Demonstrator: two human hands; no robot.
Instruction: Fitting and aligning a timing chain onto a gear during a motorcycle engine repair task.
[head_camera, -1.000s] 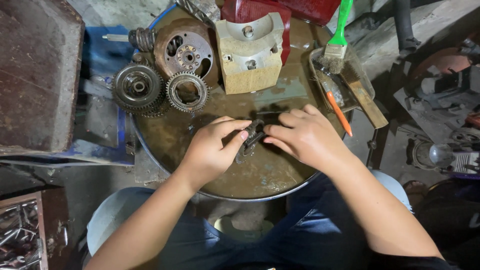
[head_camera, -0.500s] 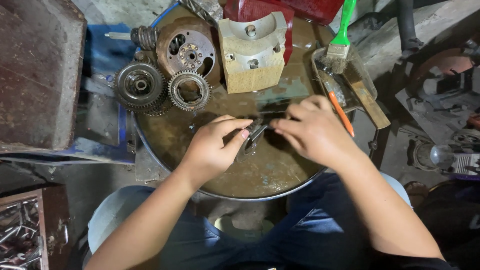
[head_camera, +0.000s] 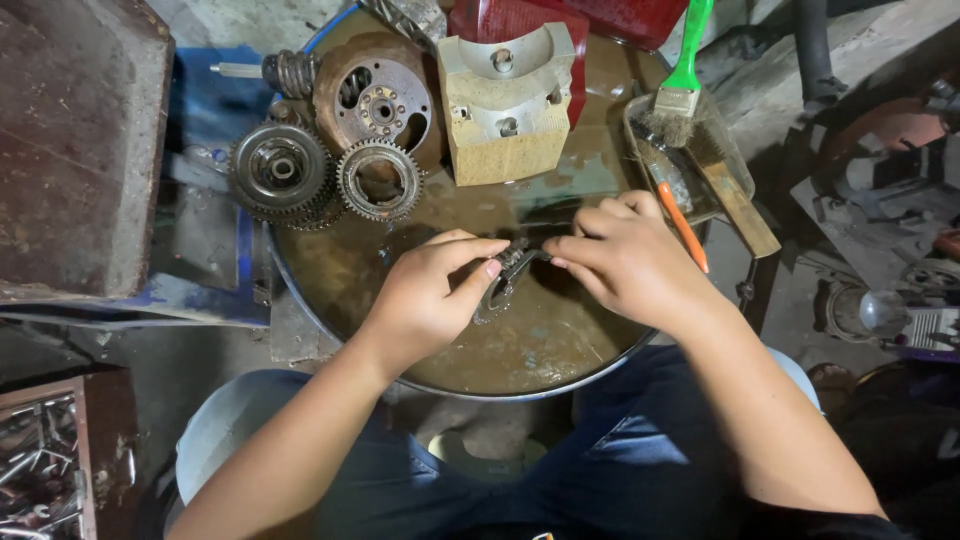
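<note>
While both hands meet at the centre of the frame, the left hand (head_camera: 425, 300) and right hand (head_camera: 630, 262) pinch a small dark metal part (head_camera: 507, 270) between closed fingertips, just above the oily round drum top (head_camera: 560, 350). Compared with 0.5 s ago, the grip and position look unchanged. At upper left, 2 gears (head_camera: 325, 180) lie side by side; a green-handled brush (head_camera: 682, 72) rests at upper right.
</note>
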